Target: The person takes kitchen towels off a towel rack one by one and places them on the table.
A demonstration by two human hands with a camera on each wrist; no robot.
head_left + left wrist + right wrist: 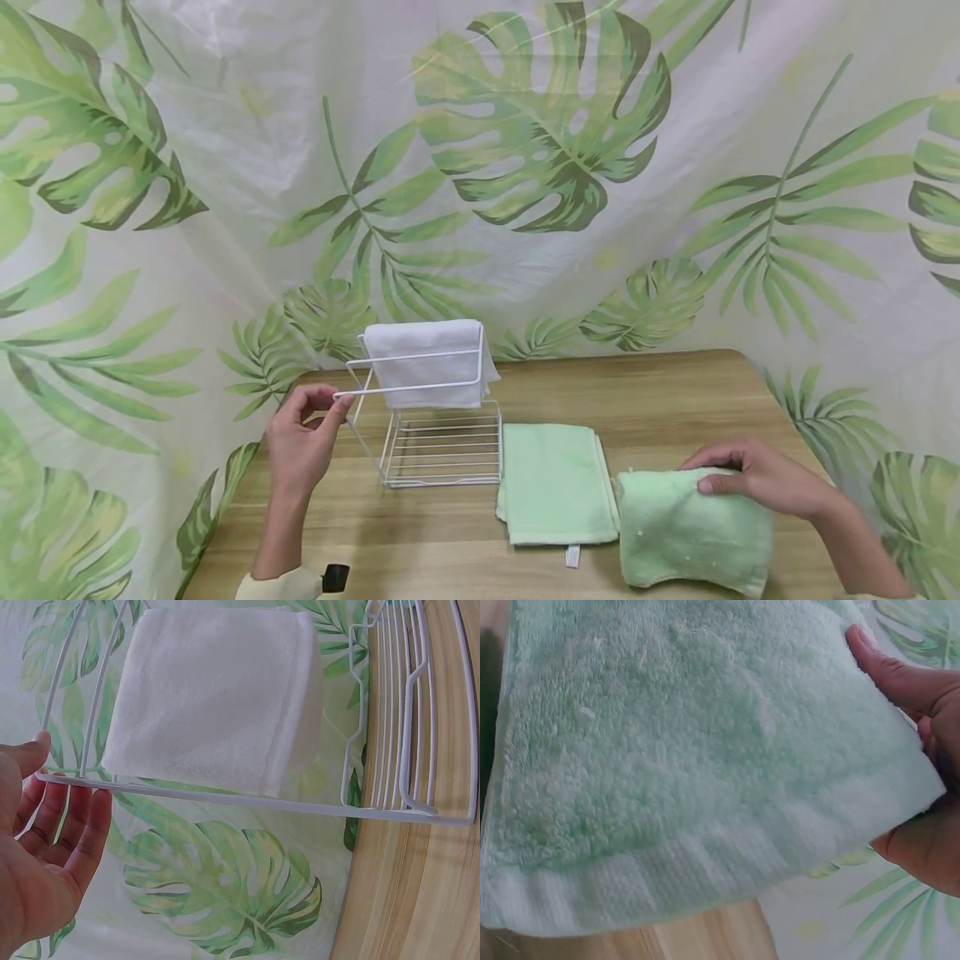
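Note:
My left hand [303, 429] pinches the front left corner of a white wire rack [442, 482] between thumb and fingers. A folded white towel [423, 362] hangs over a back upper bar of the rack; in the left wrist view the white towel [210, 697] drapes beyond the thumb and fingers. On the right, my right hand [757, 479] grips the upper edge of a folded green towel [693, 533], thumb on the near face and fingers behind it. The right wrist view is mostly filled by this green towel [667, 750], its fluffy face and flat hem showing.
A second folded green towel [558, 483] lies flat on the wooden table [637, 400], between the rack and the held towel, its small white tag [573, 556] toward me. A leaf-patterned curtain [525, 275] hangs behind the table and around its sides.

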